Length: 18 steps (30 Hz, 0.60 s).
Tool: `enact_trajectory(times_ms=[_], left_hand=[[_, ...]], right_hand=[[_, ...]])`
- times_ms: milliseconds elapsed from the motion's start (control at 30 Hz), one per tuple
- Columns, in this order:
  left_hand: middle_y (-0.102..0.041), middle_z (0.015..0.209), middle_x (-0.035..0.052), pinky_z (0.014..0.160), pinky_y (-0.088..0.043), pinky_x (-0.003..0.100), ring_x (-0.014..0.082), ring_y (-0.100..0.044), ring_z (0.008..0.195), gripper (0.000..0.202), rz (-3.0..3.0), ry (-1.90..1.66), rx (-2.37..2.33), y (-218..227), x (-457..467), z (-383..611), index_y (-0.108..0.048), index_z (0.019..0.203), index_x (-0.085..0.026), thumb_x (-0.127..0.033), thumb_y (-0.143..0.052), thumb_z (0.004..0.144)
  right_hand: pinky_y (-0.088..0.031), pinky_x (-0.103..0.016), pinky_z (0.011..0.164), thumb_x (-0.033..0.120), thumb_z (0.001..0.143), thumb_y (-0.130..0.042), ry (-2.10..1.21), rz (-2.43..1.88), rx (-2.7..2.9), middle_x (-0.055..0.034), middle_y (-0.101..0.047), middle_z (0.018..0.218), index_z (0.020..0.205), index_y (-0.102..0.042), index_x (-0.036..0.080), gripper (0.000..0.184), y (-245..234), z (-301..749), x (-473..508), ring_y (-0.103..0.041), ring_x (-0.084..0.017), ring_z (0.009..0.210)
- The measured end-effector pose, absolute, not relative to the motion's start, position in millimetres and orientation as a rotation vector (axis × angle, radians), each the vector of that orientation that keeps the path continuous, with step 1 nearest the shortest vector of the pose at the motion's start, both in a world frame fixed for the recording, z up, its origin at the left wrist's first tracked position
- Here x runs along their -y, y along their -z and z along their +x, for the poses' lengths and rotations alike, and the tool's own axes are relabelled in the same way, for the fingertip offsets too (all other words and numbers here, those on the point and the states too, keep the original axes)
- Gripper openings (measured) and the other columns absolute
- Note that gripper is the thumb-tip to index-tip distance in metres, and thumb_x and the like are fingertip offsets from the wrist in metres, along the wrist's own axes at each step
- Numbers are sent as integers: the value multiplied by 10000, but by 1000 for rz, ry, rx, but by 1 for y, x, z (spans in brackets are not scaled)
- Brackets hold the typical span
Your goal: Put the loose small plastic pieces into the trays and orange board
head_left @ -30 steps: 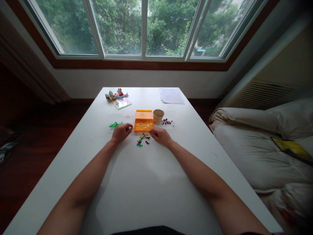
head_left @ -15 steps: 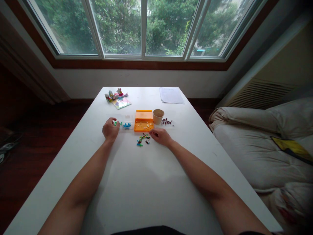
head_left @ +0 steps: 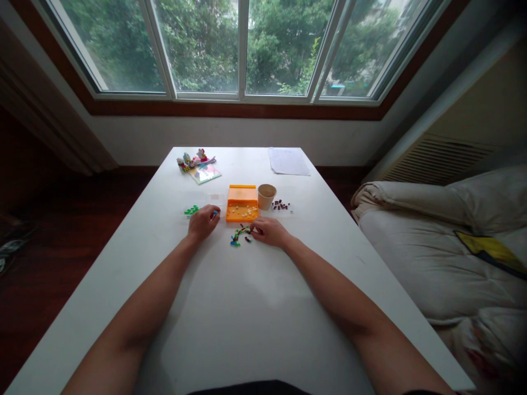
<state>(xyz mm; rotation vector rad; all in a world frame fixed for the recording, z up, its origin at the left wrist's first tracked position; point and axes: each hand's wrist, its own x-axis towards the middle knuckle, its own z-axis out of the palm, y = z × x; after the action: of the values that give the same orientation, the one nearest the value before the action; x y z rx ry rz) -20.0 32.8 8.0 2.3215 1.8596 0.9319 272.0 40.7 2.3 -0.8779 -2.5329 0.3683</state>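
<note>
Blue pieces mostly hidden by left hand; grip unclear, right hand likewise.

Window: straight ahead of you, brown-edged, green trees outside.
Bench: white, stretching from you toward the window.
Toys: colourful, at your far left, just by a card.
Papers: near the far right corner.
Sofa: to your right, pale, a yellow, dark-edged cloth on it.
Vent: slatted, beyond the sofa.
Curtain: to your left, by the dark red floor.
</note>
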Motion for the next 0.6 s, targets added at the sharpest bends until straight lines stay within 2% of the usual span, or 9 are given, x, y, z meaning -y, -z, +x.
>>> enact_trajectory(times_ms=[233,400,600], left_hand=[[-646,901,34,740,-436,302,193,-604,796,251,2498,-705,-1682,-10,-25,-4,-672,1116,-248,-299,-526,919],[-657,977,49,754,-440,309,195,-609,823,227,2511,-654,-1622,-10,-23,0,-691,1080,-248,-294,-527,930],[-648,972,50,766,-445,306,194,-608,838,228,2520,-621,-1609,-10,-22,2,-689,1086,-245,-296,-526,936]], right_hand=[[-343,-224,605,229,858,-602,-412,-1016,2178,24,-559,677,873,-648,192,61,6,272,-45,-485,-106,603],[-373,-241,591,308,878,-573,-356,-1204,1843,30,-532,620,906,-657,197,141,2,277,-48,-478,-123,563],[-395,-258,611,372,895,-544,-242,-1374,1542,24,-539,632,916,-660,200,209,-3,289,-59,-494,-145,585]])
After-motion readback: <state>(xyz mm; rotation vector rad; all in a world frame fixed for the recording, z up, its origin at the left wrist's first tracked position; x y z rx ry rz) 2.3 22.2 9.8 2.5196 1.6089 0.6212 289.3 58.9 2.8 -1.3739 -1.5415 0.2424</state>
